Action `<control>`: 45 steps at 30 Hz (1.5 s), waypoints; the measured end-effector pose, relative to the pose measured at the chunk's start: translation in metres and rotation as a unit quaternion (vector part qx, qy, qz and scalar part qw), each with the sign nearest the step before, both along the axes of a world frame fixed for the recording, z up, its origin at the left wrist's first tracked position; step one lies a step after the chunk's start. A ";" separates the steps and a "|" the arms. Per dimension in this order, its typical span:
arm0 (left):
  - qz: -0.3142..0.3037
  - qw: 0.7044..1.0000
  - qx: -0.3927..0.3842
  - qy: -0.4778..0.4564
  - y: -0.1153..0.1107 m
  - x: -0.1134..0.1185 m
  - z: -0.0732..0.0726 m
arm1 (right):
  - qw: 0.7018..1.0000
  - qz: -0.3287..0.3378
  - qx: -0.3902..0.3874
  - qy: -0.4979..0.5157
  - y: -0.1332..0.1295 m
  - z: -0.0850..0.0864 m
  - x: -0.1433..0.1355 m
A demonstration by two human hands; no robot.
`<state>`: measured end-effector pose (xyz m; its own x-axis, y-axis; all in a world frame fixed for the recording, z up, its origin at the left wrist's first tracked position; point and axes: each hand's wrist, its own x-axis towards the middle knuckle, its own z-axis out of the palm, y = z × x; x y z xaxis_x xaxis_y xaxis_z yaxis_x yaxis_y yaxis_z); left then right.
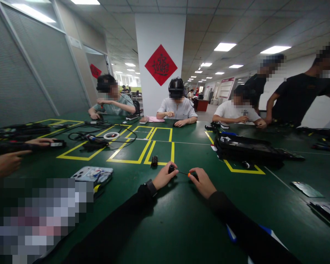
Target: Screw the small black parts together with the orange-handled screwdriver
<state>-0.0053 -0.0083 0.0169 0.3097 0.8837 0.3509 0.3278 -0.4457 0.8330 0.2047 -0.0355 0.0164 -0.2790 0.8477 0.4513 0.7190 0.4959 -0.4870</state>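
Over the green table, my left hand (164, 176) pinches a small black cylindrical part (171, 168) between thumb and fingers. My right hand (204, 183) is closed around a screwdriver (189, 175) with an orange and black handle. Its thin dark shaft points left at the black part; whether the tip touches it I cannot tell. Just beyond my left hand stands another small black ribbed part (154, 161). A dark watch (150, 187) is on my left wrist.
Yellow tape (126, 161) marks rectangles on the table (165, 227). A phone (95, 173) lies left, near cables (90, 141) and a co-worker's hands. A black open case (244, 146) is at right. Several people sit or stand across. A blue-white item (231, 233) lies by my right forearm.
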 end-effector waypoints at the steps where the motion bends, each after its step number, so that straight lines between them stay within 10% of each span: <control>1: 0.001 1.000 -0.001 0.000 0.000 0.000 0.000 | 1.000 -0.004 -0.001 -0.002 0.000 0.000 0.001; 45: -0.032 0.999 0.012 -0.011 0.008 -0.001 -0.010 | 0.998 0.037 -0.022 0.038 0.007 -0.006 0.007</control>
<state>-0.0066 -0.0006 0.0066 0.3576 0.8537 0.3786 0.2792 -0.4846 0.8290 0.2114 -0.0281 0.0101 -0.3081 0.8455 0.4361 0.6413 0.5232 -0.5612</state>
